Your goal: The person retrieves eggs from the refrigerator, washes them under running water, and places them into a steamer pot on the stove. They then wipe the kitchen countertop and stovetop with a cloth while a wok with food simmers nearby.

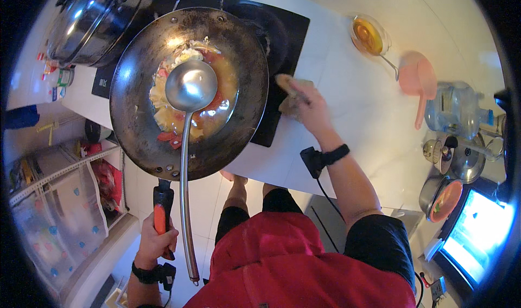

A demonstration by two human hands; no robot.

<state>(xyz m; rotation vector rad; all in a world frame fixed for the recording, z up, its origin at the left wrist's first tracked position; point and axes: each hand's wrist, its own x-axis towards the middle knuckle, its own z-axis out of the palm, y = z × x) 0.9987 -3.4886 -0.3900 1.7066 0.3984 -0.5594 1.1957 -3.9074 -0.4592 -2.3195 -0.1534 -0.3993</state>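
Observation:
My left hand (154,241) is closed around the black-and-orange handle (160,210) of a dark, worn wok (136,133). Broth (228,80) with pale pieces, bits of egg and red slices fills the wok's bottom. A steel ladle (191,86) lies in it, bowl facing up, its long shaft running over the near rim beside the handle. To the right, my right hand (315,108) grips a tan cloth (291,100), blurred, at the right edge of the black cooktop (291,39). Whether the wok touches the cooktop is hidden.
A lidded pot (97,27) stands at the back left, near seasoning bottles (59,76). On the right are a bowl of oil (368,35), a pink dipper (417,76), a water jug (452,110), metal bowls and a lit screen (476,234). Shelves (65,177) stand lower left.

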